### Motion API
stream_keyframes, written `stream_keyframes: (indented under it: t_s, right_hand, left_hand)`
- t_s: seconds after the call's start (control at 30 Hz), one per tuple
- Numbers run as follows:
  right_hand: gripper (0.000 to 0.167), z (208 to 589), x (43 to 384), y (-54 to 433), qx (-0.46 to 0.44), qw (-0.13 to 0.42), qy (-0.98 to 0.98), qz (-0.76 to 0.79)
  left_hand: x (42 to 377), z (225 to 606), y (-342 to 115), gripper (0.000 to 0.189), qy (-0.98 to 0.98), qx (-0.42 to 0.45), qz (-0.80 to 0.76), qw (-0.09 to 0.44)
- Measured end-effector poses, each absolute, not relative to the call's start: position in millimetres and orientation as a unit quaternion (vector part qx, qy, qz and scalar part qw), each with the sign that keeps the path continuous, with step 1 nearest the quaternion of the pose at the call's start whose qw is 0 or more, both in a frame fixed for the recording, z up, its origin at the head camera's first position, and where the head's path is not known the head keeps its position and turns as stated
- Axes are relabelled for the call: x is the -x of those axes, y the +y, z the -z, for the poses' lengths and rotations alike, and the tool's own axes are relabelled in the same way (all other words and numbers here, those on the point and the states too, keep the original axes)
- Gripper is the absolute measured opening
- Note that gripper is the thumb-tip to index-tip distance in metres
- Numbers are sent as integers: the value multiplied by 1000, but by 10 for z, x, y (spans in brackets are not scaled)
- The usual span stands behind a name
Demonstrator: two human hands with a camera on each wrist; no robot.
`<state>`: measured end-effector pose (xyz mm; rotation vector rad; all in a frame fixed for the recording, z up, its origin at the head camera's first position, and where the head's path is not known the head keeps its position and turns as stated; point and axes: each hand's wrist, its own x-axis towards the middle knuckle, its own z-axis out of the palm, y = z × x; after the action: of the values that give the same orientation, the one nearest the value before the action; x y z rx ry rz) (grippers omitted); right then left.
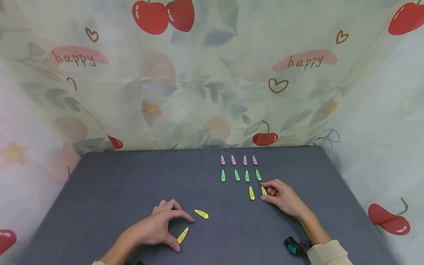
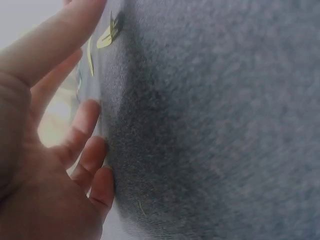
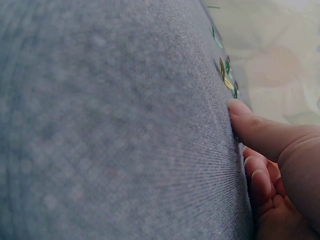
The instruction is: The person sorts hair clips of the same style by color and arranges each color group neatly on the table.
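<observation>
With thumb and index finger at its two ends, my right hand [image 1: 281, 197] pinches a yellow hair clip [image 1: 264, 190] on the dark table. Just left of it lies another yellow hair clip [image 1: 252, 193]. My left hand [image 1: 160, 224] is spread low over the cloth, its thumb at the lower end of a slanted yellow hair clip [image 1: 183, 235]. Beyond the left index fingertip is one more yellow hair clip [image 1: 201, 214]. Seen from the left wrist, the thumb and fingers stand apart; the right wrist view hides the pinched clip behind the thumb.
Above the yellow clips runs a row of green hair clips [image 1: 247, 176], with a row of pink hair clips [image 1: 245, 160] behind it. A patterned curtain [image 1: 198, 92] hangs along the table's [image 1: 132, 176] back edge. A black band [image 1: 298, 246] circles the right wrist.
</observation>
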<state>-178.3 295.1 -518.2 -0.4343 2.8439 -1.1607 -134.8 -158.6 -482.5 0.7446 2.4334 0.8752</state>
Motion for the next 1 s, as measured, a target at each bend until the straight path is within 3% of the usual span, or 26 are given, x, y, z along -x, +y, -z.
stream_keyframes:
  t_s: [0.73, 1.0]
  right_hand:
    - [43, 5186, 1784, 2945, 125, 26, 917, 379]
    - [44, 5166, 1770, 2941, 119, 33, 916, 382]
  left_hand:
    - [1403, 4843, -1567, 52, 882, -262, -310, 239]
    - [1395, 4871, -1573, 48, 882, -273, -313, 221]
